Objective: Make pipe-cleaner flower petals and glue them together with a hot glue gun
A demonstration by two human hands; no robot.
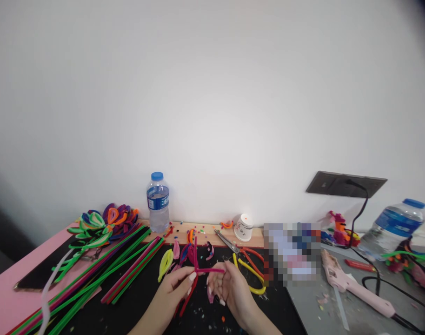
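Note:
My left hand [180, 284] pinches a pipe cleaner piece [195, 253] between thumb and fingers. Pink arms stick up and out to the right from the pinch, and red stems [189, 298] hang below it. On the right, my right hand [228, 284] has its fingers curled in at the tip of the sideways pink arm; its exact grip is partly hidden. Just behind the hands lie looped petals: a yellow one [166, 264], a pink one [176, 249] and a blue and magenta one [188, 255]. Scissors [229, 243] with orange handles and a bent yellow pipe cleaner [252, 274] rest beyond my right hand.
Long pipe cleaners [94, 284] and a bunch of looped flowers [108, 223] cover the left. A water bottle [158, 204] and an upturned paper cup [243, 228] stand along the wall. Rightward are a pink glue gun [359, 291], its black cord [378, 274] and another bottle [394, 228].

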